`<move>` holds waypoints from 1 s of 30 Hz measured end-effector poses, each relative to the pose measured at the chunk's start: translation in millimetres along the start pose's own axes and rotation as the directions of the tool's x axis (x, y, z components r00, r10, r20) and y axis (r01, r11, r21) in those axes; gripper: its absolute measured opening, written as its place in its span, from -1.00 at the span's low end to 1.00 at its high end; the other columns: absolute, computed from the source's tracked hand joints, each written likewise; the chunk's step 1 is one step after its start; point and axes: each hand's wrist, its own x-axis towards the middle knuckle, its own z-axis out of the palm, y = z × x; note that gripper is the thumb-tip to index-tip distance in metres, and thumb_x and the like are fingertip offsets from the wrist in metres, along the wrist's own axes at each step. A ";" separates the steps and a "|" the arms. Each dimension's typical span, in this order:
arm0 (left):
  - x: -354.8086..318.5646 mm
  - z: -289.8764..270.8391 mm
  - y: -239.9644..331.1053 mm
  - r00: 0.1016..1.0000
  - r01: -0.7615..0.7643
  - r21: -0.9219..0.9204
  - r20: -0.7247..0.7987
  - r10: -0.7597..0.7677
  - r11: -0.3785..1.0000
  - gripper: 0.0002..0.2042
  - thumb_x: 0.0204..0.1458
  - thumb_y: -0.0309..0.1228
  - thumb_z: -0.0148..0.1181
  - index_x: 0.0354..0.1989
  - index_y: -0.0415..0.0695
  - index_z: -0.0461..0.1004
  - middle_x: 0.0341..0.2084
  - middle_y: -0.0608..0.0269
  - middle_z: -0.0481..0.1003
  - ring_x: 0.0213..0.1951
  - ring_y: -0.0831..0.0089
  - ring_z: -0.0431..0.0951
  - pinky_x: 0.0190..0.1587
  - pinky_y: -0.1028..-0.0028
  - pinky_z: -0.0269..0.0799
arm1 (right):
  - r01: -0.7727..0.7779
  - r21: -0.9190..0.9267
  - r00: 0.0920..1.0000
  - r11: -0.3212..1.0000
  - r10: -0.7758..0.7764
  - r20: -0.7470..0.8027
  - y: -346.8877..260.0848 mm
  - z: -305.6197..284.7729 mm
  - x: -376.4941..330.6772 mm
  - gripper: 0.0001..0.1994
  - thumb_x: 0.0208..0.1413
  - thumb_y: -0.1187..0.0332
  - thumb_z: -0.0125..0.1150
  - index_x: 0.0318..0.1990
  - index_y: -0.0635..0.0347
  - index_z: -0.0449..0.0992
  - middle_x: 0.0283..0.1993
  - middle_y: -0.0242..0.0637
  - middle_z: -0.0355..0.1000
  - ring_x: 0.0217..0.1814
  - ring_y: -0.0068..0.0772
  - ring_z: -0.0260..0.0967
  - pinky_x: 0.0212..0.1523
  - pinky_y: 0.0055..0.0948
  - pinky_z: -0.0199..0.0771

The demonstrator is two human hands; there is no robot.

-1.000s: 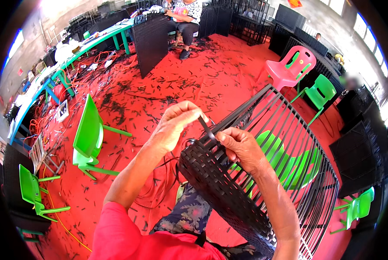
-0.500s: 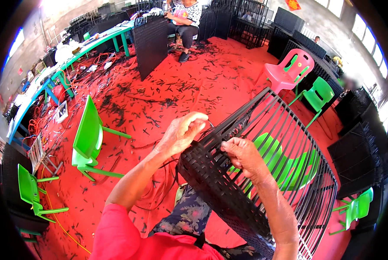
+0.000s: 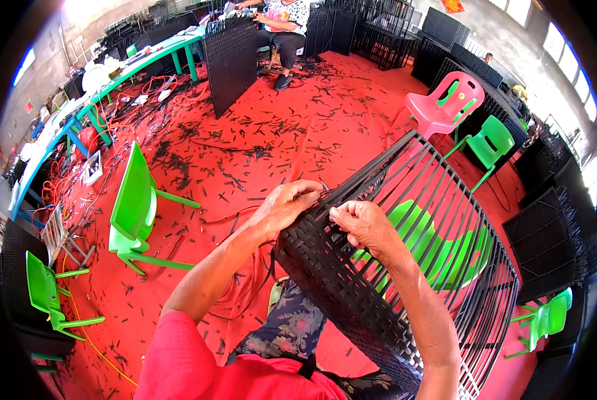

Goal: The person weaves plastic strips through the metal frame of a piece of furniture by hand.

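Note:
A black metal frame (image 3: 445, 220) with many parallel bars leans across my lap, its lower part covered in woven black rattan strips (image 3: 352, 293). My left hand (image 3: 286, 204) grips the top edge of the weave at its left corner. My right hand (image 3: 360, 223) pinches a black strip on the same edge, fingers closed, just right of the left hand. The strip itself is mostly hidden between my fingers.
Red floor (image 3: 298, 133) littered with black strip offcuts. Green plastic chairs (image 3: 133, 207) stand left, another green chair (image 3: 438, 247) shows behind the frame, a pink chair (image 3: 445, 107) far right. A seated person (image 3: 282, 30) works at a black panel (image 3: 230, 60). Stacked black panels (image 3: 552, 240) line the right.
Both hands have come down onto the top edge of the weave and closer together; the strip held up between them earlier is now pulled down into the weave.

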 end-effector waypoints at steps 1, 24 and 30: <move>0.8 -2.6 9.5 0.981 0.192 -0.040 0.026 -0.191 0.981 -0.76 0.08 -0.31 0.00 -0.21 -0.23 0.44 -0.48 0.39 0.42 -0.48 0.68 0.37 -0.42 0.63 0.28 | 0.032 -0.113 0.999 0.993 -0.034 -0.015 1.0 -0.5 1.7 -0.71 0.08 0.17 0.09 -0.40 0.26 0.40 -0.64 -0.52 0.22 -0.75 -0.74 0.09 -0.74 -0.68 0.05; -18.4 -19.6 -29.9 0.963 0.266 -0.376 0.070 -0.258 0.888 -0.63 -0.01 -0.02 0.09 -0.30 -0.11 0.51 -0.40 0.32 0.50 -0.33 0.67 0.41 -0.24 0.62 0.27 | -0.041 -0.874 0.689 0.484 -0.619 -0.376 54.6 -20.8 -238.0 -0.74 -0.07 0.46 0.13 -0.18 0.32 0.40 -0.18 -0.10 0.37 -0.16 -0.12 0.34 -0.14 -0.27 0.33; -14.0 -9.2 -11.2 0.975 0.214 -0.364 0.031 -0.218 0.907 -0.65 0.03 -0.13 0.09 -0.28 -0.22 0.49 -0.42 0.27 0.49 -0.41 0.59 0.48 -0.33 0.58 0.38 | -0.337 -0.834 0.647 0.438 -0.536 -0.543 93.9 -39.5 -293.3 -0.55 0.12 0.15 -0.05 -0.01 0.40 0.31 0.00 0.04 0.29 0.09 0.03 0.19 0.09 -0.17 0.14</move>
